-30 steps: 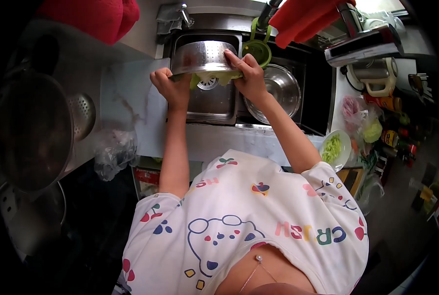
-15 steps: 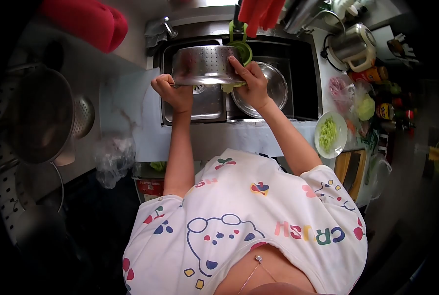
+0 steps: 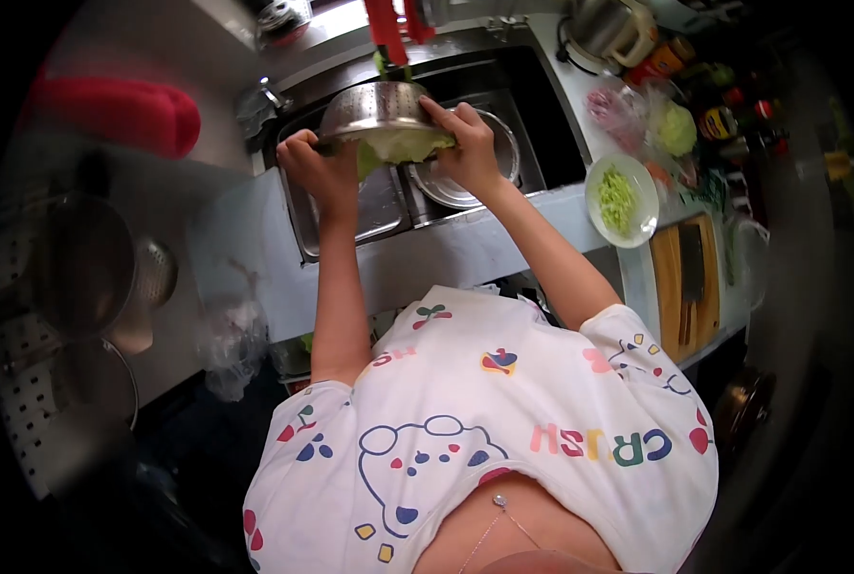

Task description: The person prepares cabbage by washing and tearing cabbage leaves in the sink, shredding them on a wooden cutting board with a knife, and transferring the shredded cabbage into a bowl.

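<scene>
Above the double sink [image 3: 400,222] I hold a perforated metal colander [image 3: 377,103], tilted so its open side faces toward me. Pale green leaves [image 3: 403,146] show inside it and hang at its lower rim. My left hand [image 3: 323,174] is closed on the left side of the rim. On the other side, my right hand [image 3: 470,151] grips the rim, with fingers lying along the outer wall. A round, shiny, see-through vessel [image 3: 511,153] sits in the right basin below, partly hidden by my right hand.
Right of the sink stands a white bowl [image 3: 594,212] of green shreds [image 3: 618,199]. Nearer me, a cleaver [image 3: 692,263] lies on a wooden board [image 3: 668,277]. A kettle [image 3: 607,33], bagged vegetables [image 3: 676,129] and bottles crowd the back right. Red gloves [image 3: 387,29] hang over the sink.
The colander has tipped further toward me, and more of the leaves now show below its rim. Both hands still hold it. My view has turned, bringing the cleaver and board into sight.
</scene>
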`<state>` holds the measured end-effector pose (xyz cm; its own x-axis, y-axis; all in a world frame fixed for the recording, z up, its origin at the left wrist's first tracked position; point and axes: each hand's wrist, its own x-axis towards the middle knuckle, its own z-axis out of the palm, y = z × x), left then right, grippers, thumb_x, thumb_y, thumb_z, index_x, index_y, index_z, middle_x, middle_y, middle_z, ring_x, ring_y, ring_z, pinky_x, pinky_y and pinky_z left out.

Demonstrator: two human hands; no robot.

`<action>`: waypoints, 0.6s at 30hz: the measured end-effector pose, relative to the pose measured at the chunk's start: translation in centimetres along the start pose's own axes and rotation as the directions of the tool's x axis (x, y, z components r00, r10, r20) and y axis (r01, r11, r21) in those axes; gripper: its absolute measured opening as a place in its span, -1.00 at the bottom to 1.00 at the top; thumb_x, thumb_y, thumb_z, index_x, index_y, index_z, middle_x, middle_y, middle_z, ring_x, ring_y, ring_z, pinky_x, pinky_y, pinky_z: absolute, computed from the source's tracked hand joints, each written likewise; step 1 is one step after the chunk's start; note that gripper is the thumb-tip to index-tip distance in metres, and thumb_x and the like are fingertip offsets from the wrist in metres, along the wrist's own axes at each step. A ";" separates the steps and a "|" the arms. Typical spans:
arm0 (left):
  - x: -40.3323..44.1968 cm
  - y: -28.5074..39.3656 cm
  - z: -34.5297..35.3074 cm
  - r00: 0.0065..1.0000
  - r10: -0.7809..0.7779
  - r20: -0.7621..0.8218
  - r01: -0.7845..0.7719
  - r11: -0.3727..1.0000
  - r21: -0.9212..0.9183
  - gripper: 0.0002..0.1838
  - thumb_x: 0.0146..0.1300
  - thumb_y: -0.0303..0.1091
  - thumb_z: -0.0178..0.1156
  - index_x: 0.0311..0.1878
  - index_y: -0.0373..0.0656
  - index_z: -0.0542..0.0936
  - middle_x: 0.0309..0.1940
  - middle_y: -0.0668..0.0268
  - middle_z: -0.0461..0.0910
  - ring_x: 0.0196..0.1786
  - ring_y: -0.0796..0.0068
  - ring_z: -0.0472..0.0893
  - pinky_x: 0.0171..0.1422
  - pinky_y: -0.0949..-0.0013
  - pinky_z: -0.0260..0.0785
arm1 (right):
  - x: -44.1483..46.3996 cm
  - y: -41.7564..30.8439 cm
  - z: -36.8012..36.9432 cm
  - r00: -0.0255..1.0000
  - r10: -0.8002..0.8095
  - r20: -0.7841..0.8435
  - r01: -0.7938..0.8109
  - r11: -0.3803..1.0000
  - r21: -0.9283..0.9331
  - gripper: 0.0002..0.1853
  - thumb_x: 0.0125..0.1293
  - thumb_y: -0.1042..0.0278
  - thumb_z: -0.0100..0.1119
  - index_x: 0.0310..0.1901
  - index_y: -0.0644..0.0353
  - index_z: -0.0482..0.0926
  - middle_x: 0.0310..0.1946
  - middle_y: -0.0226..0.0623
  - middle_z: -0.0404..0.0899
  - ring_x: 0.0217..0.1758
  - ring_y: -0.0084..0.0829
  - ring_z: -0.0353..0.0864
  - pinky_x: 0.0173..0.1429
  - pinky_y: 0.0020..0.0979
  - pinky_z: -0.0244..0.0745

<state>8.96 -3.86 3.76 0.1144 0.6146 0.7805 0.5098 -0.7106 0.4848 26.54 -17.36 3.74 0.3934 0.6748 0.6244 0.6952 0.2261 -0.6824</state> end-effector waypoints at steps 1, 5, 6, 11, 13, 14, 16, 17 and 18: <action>0.5 1.1 0.6 0.998 0.001 0.058 -0.002 1.000 0.010 -0.32 -0.06 0.12 0.56 -0.26 -0.15 0.33 -0.27 0.18 0.32 -0.14 0.07 0.37 -0.01 0.07 0.25 | 0.0 0.0 -0.5 0.998 0.057 -0.027 -0.057 0.998 -0.008 -0.27 -0.07 0.70 0.16 0.25 0.00 0.63 -0.39 -0.15 0.45 -0.34 -0.15 0.52 -0.23 -0.23 0.51; 1.9 5.1 3.5 0.959 0.022 0.284 -0.041 0.997 0.061 -0.31 -0.24 -0.28 0.63 -0.01 -0.11 0.46 -0.06 0.11 0.48 0.07 -0.03 0.43 0.19 0.01 0.29 | -0.6 1.9 -3.3 0.945 0.313 -0.092 -0.320 0.944 -0.084 -0.49 0.01 0.55 0.26 0.08 0.05 0.72 -0.31 -0.07 0.61 -0.22 -0.07 0.66 -0.11 -0.21 0.57; 2.0 6.1 4.4 0.947 0.034 0.320 -0.055 0.997 0.057 -0.29 -0.23 -0.28 0.63 0.04 -0.09 0.47 -0.04 0.12 0.49 0.10 -0.03 0.44 0.22 0.01 0.30 | -0.9 2.5 -4.2 0.926 0.359 -0.116 -0.367 0.928 -0.061 -0.54 0.02 0.51 0.27 0.04 0.07 0.73 -0.29 -0.06 0.64 -0.19 -0.06 0.68 -0.09 -0.21 0.58; 1.4 11.3 8.5 0.823 0.062 0.564 -0.116 0.991 0.061 -0.19 -0.24 -0.13 0.65 0.17 -0.01 0.53 -0.02 0.14 0.54 0.13 0.02 0.48 0.24 -0.01 0.34 | -2.9 5.9 -9.4 0.774 0.626 -0.091 -0.622 0.779 0.075 -0.75 0.08 0.34 0.36 -0.17 0.15 0.75 -0.30 -0.09 0.75 -0.22 -0.14 0.77 -0.10 -0.26 0.63; 0.7 13.0 10.0 0.740 0.057 0.670 -0.121 0.992 0.048 -0.15 -0.18 -0.10 0.62 0.29 0.09 0.53 0.03 0.17 0.52 0.19 0.07 0.47 0.27 0.01 0.35 | -4.4 8.0 -11.2 0.706 0.705 -0.063 -0.688 0.705 0.175 -0.78 0.10 0.30 0.38 -0.23 0.19 0.75 -0.38 -0.16 0.76 -0.31 -0.31 0.78 -0.15 -0.30 0.62; 0.1 14.0 10.6 0.705 0.061 0.707 -0.137 0.989 0.051 -0.15 -0.18 -0.09 0.62 0.29 0.09 0.53 0.04 0.16 0.52 0.19 0.07 0.47 0.28 0.02 0.34 | -5.2 8.8 -12.5 0.653 0.757 -0.005 -0.736 0.637 0.231 -0.77 0.09 0.34 0.38 -0.24 0.28 0.74 -0.40 -0.23 0.76 -0.32 -0.40 0.75 -0.16 -0.33 0.61; -1.1 16.2 11.3 0.630 0.061 0.774 -0.171 0.983 0.061 -0.14 -0.18 -0.06 0.61 0.30 0.08 0.52 0.07 0.15 0.52 0.20 0.08 0.46 0.30 0.03 0.32 | -6.4 8.9 -15.0 0.545 0.834 0.089 -0.799 0.484 0.357 -0.74 0.09 0.39 0.39 -0.22 0.37 0.72 -0.35 -0.25 0.74 -0.30 -0.43 0.72 -0.16 -0.34 0.60; -1.6 17.2 11.5 0.571 0.033 0.821 -0.178 0.980 0.085 -0.12 -0.16 -0.03 0.59 0.32 0.07 0.50 0.12 0.12 0.51 0.22 0.06 0.45 0.31 0.03 0.30 | -7.0 9.0 -16.3 0.504 0.854 0.126 -0.827 0.436 0.356 -0.74 0.08 0.41 0.40 -0.20 0.38 0.71 -0.33 -0.25 0.73 -0.29 -0.42 0.72 -0.15 -0.33 0.61; -2.1 18.2 11.5 0.520 0.017 0.854 -0.169 0.982 0.083 -0.10 -0.16 -0.02 0.58 0.35 0.04 0.49 0.13 0.10 0.50 0.22 0.04 0.44 0.31 0.03 0.30 | -7.6 9.0 -17.5 0.463 0.871 0.164 -0.852 0.386 0.354 -0.73 0.08 0.43 0.40 -0.19 0.40 0.70 -0.30 -0.25 0.73 -0.28 -0.41 0.72 -0.14 -0.33 0.61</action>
<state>27.82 -14.15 6.35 0.7966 0.5996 0.0770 0.5519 -0.7734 0.3118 40.32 -32.75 -0.47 0.6889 0.6248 -0.3675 -0.2796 -0.2387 -0.9300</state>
